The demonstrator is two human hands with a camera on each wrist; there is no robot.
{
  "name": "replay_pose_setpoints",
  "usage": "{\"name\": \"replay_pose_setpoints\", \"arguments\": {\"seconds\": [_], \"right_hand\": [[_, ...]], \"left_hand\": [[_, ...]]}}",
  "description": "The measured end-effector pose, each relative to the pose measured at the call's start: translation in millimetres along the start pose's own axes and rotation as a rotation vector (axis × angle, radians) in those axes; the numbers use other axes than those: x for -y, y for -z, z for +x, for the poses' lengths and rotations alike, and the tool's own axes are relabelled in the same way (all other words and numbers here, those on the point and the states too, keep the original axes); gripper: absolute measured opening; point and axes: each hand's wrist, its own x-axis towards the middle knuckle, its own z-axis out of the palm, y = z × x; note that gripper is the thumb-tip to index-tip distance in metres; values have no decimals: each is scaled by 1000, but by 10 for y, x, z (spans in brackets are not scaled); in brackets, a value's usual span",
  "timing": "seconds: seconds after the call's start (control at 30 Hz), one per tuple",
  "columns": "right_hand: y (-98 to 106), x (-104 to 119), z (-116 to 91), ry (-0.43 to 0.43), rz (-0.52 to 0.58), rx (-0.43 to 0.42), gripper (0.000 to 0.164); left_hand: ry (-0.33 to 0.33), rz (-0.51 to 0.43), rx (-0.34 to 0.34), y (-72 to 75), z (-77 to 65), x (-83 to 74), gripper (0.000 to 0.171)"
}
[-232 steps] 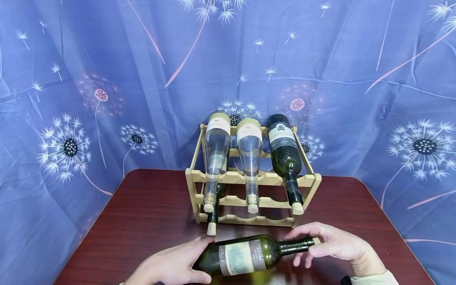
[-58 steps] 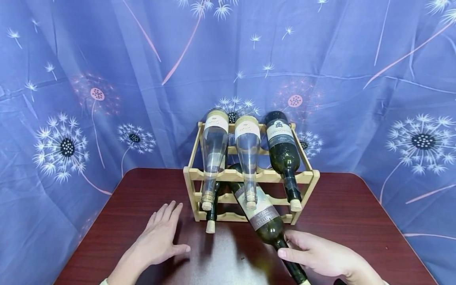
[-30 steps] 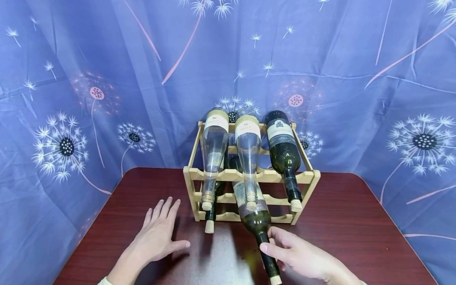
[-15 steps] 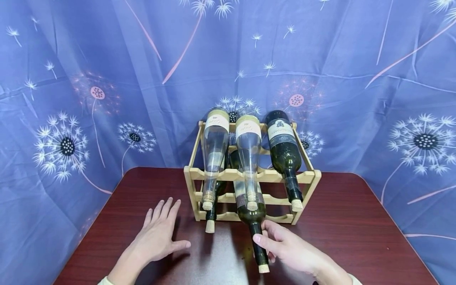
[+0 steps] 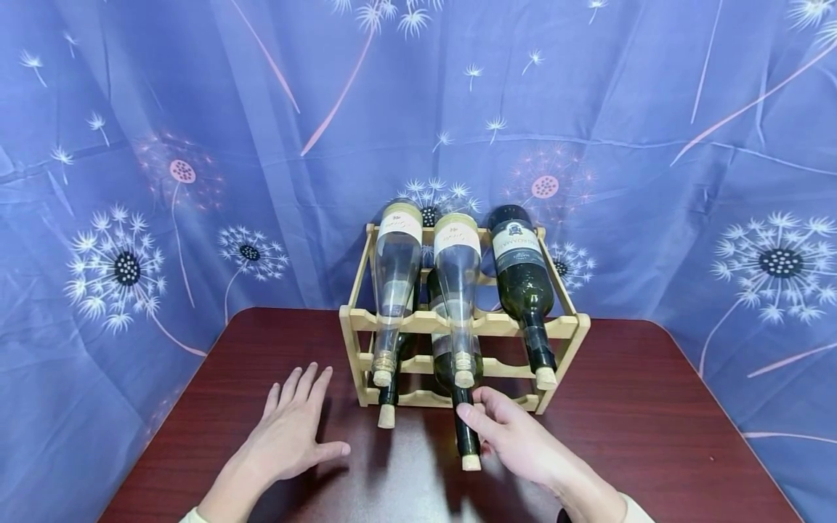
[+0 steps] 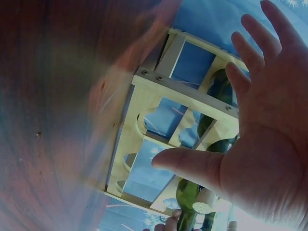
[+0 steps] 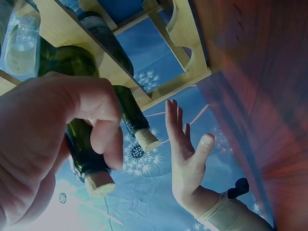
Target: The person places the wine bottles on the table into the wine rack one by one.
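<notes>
My right hand [image 5: 516,439] grips the neck of a dark green wine bottle [image 5: 466,428], thumb on top. Its body lies inside the wooden wine rack [image 5: 503,325], on a tier below the middle clear bottle [image 5: 458,276], which partly hides it. The corked end points toward me. In the right wrist view, curled fingers wrap the neck above the cork [image 7: 99,184]. My left hand [image 5: 288,428] is spread over the table left of the rack, holding nothing; the left wrist view shows its fingers [image 6: 262,36] extended.
Another clear bottle [image 5: 397,269] and a dark labelled bottle [image 5: 523,283] lie on the rack's top tier. A second green bottle with a cork [image 5: 386,416] lies below at left. The dark red table [image 5: 628,407] backs onto a blue dandelion-print curtain [image 5: 261,87].
The green bottle, first held crosswise in both hands, has turned neck-toward me and slid deeper into the rack with my right hand. My left hand let go and moved left.
</notes>
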Motion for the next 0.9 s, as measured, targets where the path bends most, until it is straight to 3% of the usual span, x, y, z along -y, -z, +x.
{"name": "replay_pose_setpoints", "arguments": {"seconds": [0.43, 0.7, 0.9], "right_hand": [[-48, -34, 195, -19, 82, -175, 41], [-71, -187, 347, -62, 137, -378, 31], [-138, -230, 382, -36, 175, -421, 30]], "left_hand": [[15, 3, 24, -26, 8, 12, 117], [16, 15, 23, -26, 4, 29, 117], [20, 11, 22, -28, 4, 31, 117]]}}
